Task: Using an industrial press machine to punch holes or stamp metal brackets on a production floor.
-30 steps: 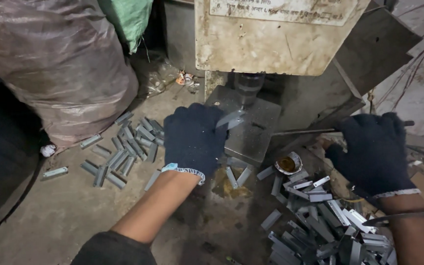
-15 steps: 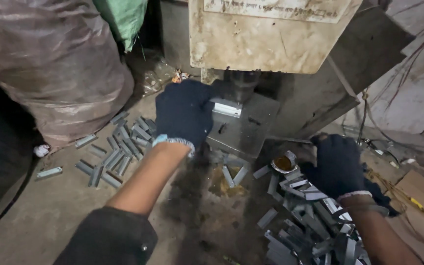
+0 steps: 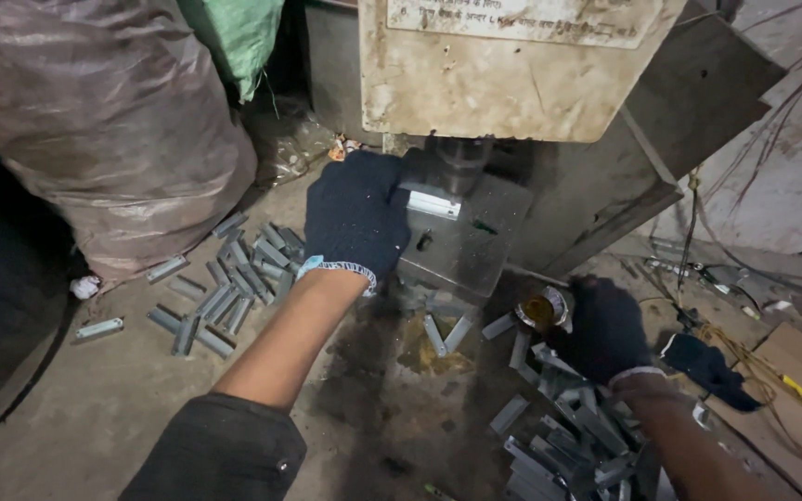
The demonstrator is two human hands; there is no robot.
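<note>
Filling the top of the view is a big, dirty press machine (image 3: 512, 65) with a cream-colored front. To the left sits a huge bulging sack (image 3: 95, 121) wrapped in shiny plastic, with a green bag (image 3: 234, 37) poking up behind it. All of this stands on a gray, stained floor (image 3: 67, 408).

Under the press is a gray metal block (image 3: 461, 246). A small shiny metal piece (image 3: 434, 204) lies flat on top of the block, right below the round ram of the press. The left hand (image 3: 355, 213), in a dark knit glove, rests against the left side of the block. Its fingertips are at the end of the shiny piece, but you cannot tell if they pinch it or only touch it.

Down at the right is a heap of gray metal strips (image 3: 577, 436). The right hand (image 3: 605, 329), also in a dark glove, is curled down onto the top of this heap. Its fingers are bent into the strips, but you cannot tell if they hold one.

Another pile of the same short strips (image 3: 234, 278) lies spread on the floor, left of the left hand and next to the sack. A few loose ones lie in front of the block.

A small round tin (image 3: 542, 309) with yellow stuff inside sits just beside the right hand.
</note>
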